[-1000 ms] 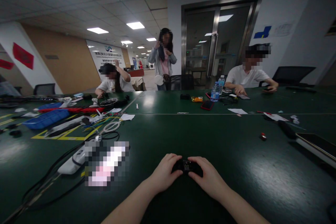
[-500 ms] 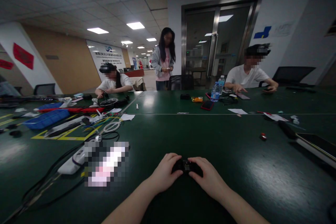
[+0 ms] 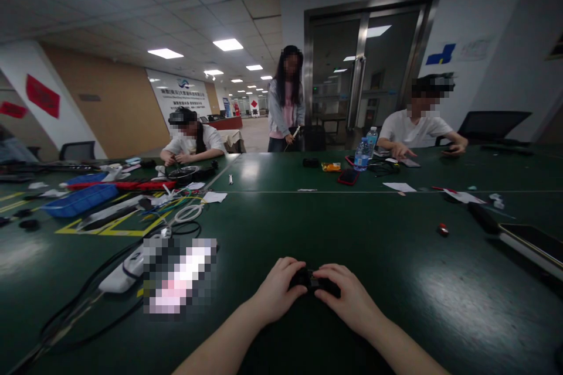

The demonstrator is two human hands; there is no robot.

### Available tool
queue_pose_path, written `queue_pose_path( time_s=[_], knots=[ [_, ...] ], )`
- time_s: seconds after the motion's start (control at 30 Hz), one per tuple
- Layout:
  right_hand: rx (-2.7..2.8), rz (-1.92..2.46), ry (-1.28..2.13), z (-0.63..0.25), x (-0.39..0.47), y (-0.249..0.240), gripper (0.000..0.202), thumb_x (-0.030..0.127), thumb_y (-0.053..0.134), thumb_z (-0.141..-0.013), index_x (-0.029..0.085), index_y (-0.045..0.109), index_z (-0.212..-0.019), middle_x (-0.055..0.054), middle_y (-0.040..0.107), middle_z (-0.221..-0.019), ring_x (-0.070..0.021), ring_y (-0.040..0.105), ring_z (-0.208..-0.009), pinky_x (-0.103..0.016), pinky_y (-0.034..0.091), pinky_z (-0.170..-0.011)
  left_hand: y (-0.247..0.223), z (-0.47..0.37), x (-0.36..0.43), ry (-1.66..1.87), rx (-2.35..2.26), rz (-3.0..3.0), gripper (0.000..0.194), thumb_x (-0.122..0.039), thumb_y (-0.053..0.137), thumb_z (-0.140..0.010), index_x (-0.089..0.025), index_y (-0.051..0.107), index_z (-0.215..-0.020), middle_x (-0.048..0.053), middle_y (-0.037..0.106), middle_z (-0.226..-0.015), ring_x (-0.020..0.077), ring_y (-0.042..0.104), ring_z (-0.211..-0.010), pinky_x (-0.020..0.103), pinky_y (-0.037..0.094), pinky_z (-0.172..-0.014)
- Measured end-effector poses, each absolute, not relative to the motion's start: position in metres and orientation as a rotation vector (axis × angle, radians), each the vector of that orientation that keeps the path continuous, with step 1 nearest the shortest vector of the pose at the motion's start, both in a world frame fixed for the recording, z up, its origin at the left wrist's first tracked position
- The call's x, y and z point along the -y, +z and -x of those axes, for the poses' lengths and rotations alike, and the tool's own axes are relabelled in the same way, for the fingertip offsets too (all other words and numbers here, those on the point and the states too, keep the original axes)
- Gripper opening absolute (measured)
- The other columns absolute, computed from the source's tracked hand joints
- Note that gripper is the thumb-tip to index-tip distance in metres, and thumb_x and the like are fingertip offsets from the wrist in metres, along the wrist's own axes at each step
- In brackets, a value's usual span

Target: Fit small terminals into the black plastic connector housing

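Black gadget (image 3: 313,283) is held at its nine o'clock end by the left hand (image 3: 277,287) and its three o'clock end by the right hand (image 3: 349,290).

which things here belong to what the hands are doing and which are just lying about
In use:
- small black device, exact kind unclear, held between left hand and right hand

Apparently just lying about:
- white power strip
- blue tray
- orange packet
- small wrench

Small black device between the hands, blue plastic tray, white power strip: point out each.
Small black device (image 3: 313,283), head view: its exposed middle.
Blue plastic tray (image 3: 81,205), head view: its near wall.
White power strip (image 3: 116,280), head view: its near end.
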State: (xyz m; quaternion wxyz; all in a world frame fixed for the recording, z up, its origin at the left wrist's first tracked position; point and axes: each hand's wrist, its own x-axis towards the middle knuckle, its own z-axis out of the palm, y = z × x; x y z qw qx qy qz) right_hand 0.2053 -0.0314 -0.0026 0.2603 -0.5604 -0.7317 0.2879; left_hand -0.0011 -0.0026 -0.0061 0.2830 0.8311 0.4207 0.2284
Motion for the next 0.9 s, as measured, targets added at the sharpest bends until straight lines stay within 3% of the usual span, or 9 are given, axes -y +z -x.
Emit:
queue_pose_path(
  time_s=[0.6,0.9],
  knots=[
    [2.003,1.489,0.762,-0.2051,0.0316,-0.0012,0.025,0.029,0.06,-0.077,0.033,0.064,-0.101,0.001,0.059,-0.113,-0.0216,0.051,-0.107,-0.038,0.039,-0.092,-0.0041,0.0009,0.0036,0.608,-1.111,-2.238,0.038,-0.019,0.058,-0.079,-0.022,0.05,-0.116,0.005,0.054,-0.112,0.0212,0.048,-0.104,0.035,0.039,-0.092],
    [2.015,1.482,0.746,-0.205,0.0314,-0.0011,0.023,0.031,0.059,-0.078,0.033,0.064,-0.101,0.001,0.058,-0.111,-0.0215,0.052,-0.106,-0.037,0.039,-0.091,-0.0038,0.001,0.0048,0.641,-1.092,-2.239,0.042,-0.02,0.059,-0.078,-0.022,0.049,-0.119,0.006,0.05,-0.118,0.021,0.044,-0.11,0.035,0.037,-0.097]
  ],
)
